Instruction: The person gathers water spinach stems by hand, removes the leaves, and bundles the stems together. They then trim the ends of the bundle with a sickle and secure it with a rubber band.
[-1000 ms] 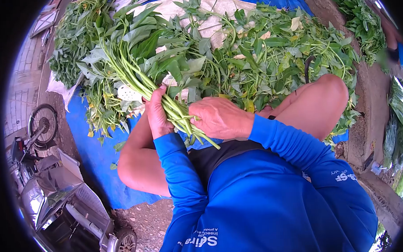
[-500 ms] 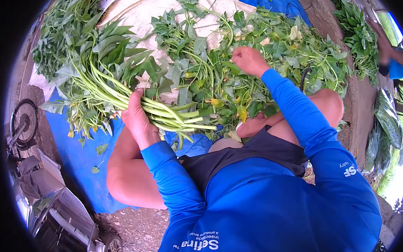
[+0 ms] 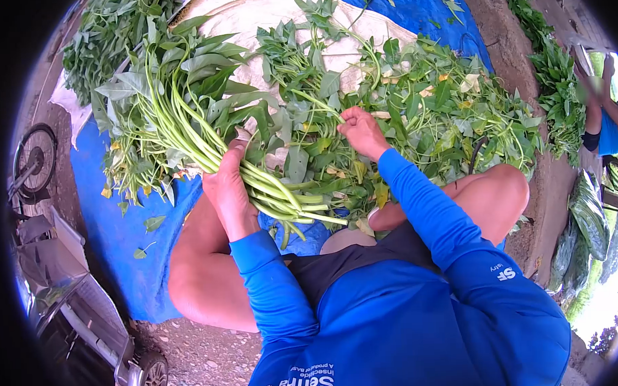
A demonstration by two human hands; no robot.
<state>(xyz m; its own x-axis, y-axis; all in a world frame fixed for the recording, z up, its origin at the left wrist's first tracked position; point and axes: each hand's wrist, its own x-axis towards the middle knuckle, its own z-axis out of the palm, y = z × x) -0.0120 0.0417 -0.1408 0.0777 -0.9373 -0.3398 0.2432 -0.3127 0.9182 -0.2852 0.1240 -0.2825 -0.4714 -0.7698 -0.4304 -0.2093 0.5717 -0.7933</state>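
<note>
My left hand (image 3: 229, 192) is wrapped round the stems of a thick bunch of water spinach (image 3: 195, 139). The cut stem ends point to the lower right, and the leaves fan out to the upper left. My right hand (image 3: 363, 132) is closed in a pinch above the loose greens. From its fingertips a single pale green water spinach stem (image 3: 317, 104) runs to the upper left. Beneath and to the right of that hand spreads a pile of loose water spinach (image 3: 449, 113), with some yellow leaves in it.
A pale sack (image 3: 231, 19) lies under the greens, over a blue tarp (image 3: 102, 227). More leafy bundles (image 3: 110, 50) are stacked at the upper left. A wheel (image 3: 34, 162) and a parked vehicle (image 3: 74, 303) stand at left. Another person (image 3: 610, 131) sits at the right.
My right hand has moved left and down, towards the bunch, and a stem now shows at its fingertips. My left hand still grips the bunch. The camera view has shifted slightly.
</note>
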